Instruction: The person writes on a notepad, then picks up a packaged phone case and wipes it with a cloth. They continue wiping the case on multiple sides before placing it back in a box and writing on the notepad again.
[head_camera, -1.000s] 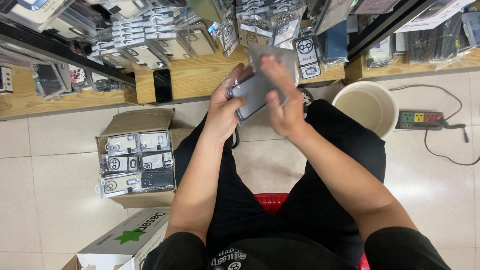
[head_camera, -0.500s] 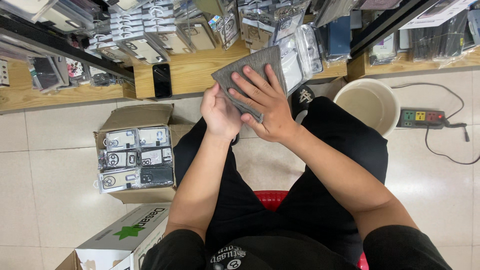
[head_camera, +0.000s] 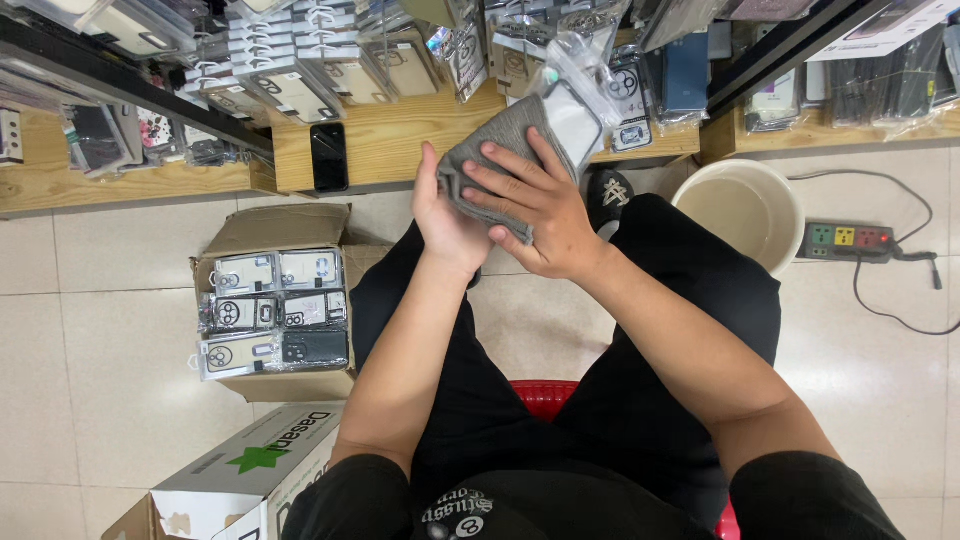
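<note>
My left hand (head_camera: 447, 220) grips the lower edge of a clear plastic packet holding a phone case (head_camera: 578, 110), raised in front of the wooden shelf. A grey cloth (head_camera: 490, 155) lies over the packet's face. My right hand (head_camera: 540, 215) presses flat on the cloth, fingers spread, covering most of the packet. Only the packet's upper right corner shows past the cloth. I sit on a red stool (head_camera: 545, 395), knees apart.
An open cardboard box (head_camera: 260, 235) of packed phone cases stands on the tiled floor at left. A white and green carton (head_camera: 235, 475) lies nearer. A cream bucket (head_camera: 745, 210) and a power strip (head_camera: 845, 240) sit at right. A black phone (head_camera: 329, 157) rests on the shelf (head_camera: 400, 140).
The packet has risen and moved toward the shelf. The cloth now covers its face, and my right hand has shifted from the packet's right side to lie flat on the cloth.
</note>
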